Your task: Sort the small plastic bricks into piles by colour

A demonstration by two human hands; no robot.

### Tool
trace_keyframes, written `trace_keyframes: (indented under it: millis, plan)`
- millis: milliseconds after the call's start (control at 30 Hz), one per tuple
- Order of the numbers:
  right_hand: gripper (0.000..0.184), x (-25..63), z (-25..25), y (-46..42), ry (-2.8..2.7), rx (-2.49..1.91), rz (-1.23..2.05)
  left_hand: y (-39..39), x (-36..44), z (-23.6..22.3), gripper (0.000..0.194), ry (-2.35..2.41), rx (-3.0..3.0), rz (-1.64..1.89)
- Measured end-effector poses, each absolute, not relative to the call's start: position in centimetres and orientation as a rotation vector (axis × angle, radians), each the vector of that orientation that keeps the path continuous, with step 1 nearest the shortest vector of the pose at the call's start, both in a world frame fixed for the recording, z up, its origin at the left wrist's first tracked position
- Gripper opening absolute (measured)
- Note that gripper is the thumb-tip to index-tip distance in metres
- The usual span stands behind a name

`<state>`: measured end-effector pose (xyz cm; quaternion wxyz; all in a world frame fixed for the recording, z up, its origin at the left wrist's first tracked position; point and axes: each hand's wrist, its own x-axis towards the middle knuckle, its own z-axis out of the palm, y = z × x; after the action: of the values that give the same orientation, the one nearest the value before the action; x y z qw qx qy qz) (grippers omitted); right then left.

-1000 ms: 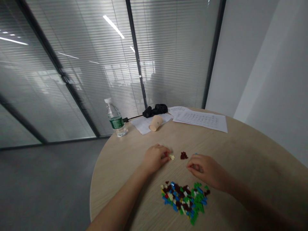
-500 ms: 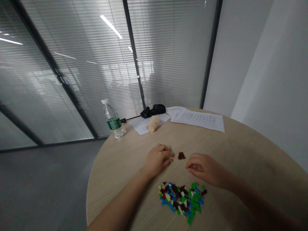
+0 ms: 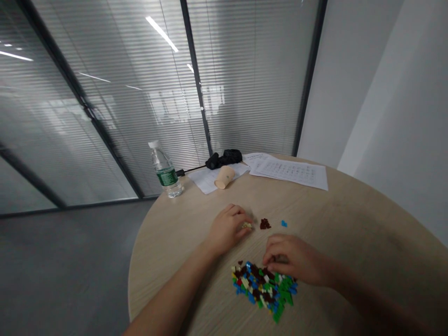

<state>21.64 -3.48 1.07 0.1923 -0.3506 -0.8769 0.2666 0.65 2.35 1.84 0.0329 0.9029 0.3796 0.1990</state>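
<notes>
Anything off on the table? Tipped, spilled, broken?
The cup at the back lies on its side on a sheet, while the bottle beside it stands upright. No spill shows around it. The bricks are in a loose heap; too small to check for damage.

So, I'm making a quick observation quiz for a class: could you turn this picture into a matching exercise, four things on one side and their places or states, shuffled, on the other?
Things
1. bottle
2. cup
3. left hand
4. right hand

Places or states
A. at the far side of the mixed pile
B. upright, with a green label
C. at the small group of cream pieces
D. lying on its side

Right pairs: 1-B, 2-D, 3-C, 4-A
</notes>
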Motion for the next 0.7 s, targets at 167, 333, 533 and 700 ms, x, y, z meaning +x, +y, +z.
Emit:
trace_keyframes:
  millis: [167, 333, 533, 700]
  plan:
    - [0.009, 21.29, 0.90, -3.72, -2.465, -1.050, 0.699, 2.22, 0.73, 1.92, 0.015, 1.145, 2.780, 0.653]
    - [0.009, 21.10, 1.16, -4.02, -2.464, -1.055, 0.681, 2.15, 0.75, 1.99, 0.014, 1.145, 2.763, 0.644]
    - [0.007, 21.49, 1.17, -3.87, -2.425, -1.065, 0.776, 1.70, 0.99, 2.33, 0.012, 1.089, 2.781, 0.644]
    - [0.010, 21.50, 1.20, -3.65, -2.371, -1.128, 0.835, 1.34, 1.22, 2.75, 0.010, 1.020, 2.805, 0.647]
